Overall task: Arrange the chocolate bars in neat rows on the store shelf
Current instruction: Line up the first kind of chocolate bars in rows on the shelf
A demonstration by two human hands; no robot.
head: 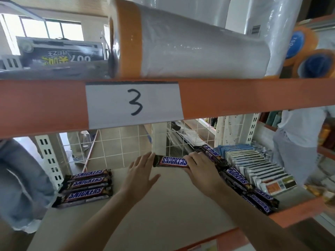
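While right hand (197, 166) fingers pinch one Snickers bar (173, 161), left hand (142, 171) fingers lie straight; three bars (85, 187) lie stacked leftward.

This is a shop, or its stockroom. An orange shelf beam (235, 95) carries a paper label (134, 104) with a handwritten 3. Above the beam lie big rolls of plastic film (190, 46) and tape rolls (304, 46). Below the beam, a beige shelf board (163, 211) holds chocolate bars (85, 187) laid in a stack and flat packets (253, 165) in a row. Behind the board stand a wire grid back (116, 147) and slotted uprights (49, 160), with a tiled floor beyond.
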